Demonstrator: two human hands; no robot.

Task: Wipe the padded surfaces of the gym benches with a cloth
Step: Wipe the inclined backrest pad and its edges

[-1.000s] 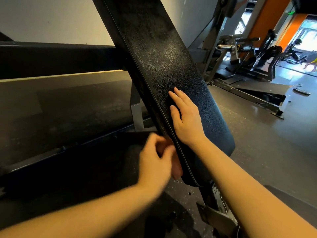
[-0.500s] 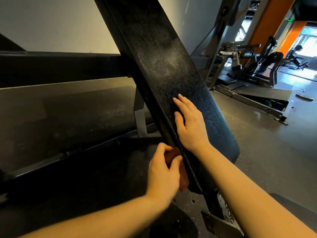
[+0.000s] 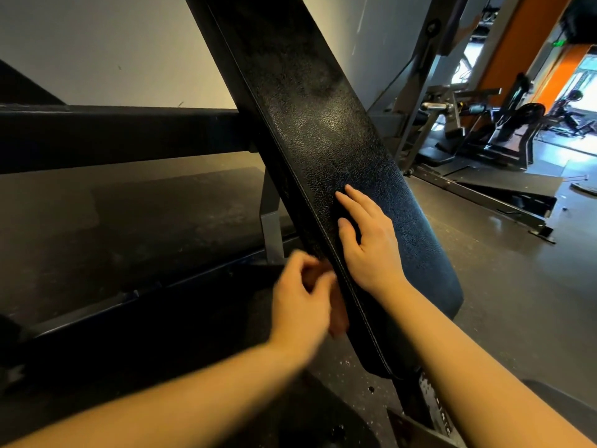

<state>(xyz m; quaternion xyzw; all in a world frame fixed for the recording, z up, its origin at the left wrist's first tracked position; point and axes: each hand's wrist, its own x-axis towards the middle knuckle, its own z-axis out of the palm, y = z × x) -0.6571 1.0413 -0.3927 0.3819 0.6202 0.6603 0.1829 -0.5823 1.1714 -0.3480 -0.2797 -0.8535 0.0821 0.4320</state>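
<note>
The bench pad (image 3: 336, 134) is seen tilted steeply, running from 12 o'clock down to about 5 o'clock of the view. It is judged to be firm foam under grained black vinyl: slightly yielding under pressure, smooth enough for a cloth to slide, and fixed to a heavy frame, so no shifting is expected when it is leaned on. Bracing is judged best on the broad face, with wiping taken along the stitched seam (image 3: 318, 221) and the side wall at the 9 o'clock edge.

The right hand (image 3: 371, 250) is laid flat on the pad face, fingers straight and pointed toward 11 o'clock. The left hand (image 3: 300, 305) is held at the pad's 9 o'clock edge with fingers curled, but it is smeared by motion, and whether anything is pinched in it cannot be told. A brownish patch (image 3: 340, 313) is glimpsed between that hand and the pad's side; it may be the cloth or merely fingers.

The pad's upper end is cut off at 12 o'clock, its underside and mounting are hidden, and the gym machines (image 3: 504, 130) at 2 o'clock are too dim for detail.
</note>
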